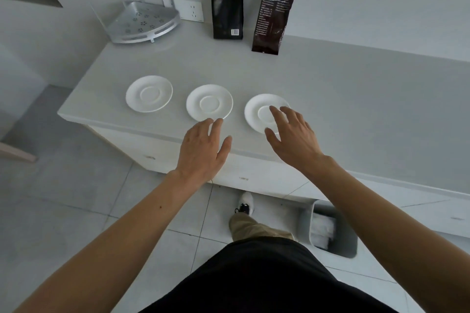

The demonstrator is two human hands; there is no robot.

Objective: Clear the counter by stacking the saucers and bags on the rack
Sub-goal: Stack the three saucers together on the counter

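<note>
Three white saucers lie in a row on the grey counter (356,99): a left saucer (149,93), a middle saucer (209,102) and a right saucer (256,111). My left hand (203,149) hovers open just in front of the middle saucer, fingertips at its near rim. My right hand (292,134) is open over the right saucer, fingers spread above its centre and thumb at its near edge. Two dark bags lean on the back wall: a black bag (226,2) and a taller brown bag (276,4). The metal corner rack (142,22) stands at the back left.
A white wall socket (190,10) sits between the rack and the black bag. The counter's left end drops off beside the left saucer. A grey bin (328,228) stands on the tiled floor below the counter's front edge, next to my foot (245,204).
</note>
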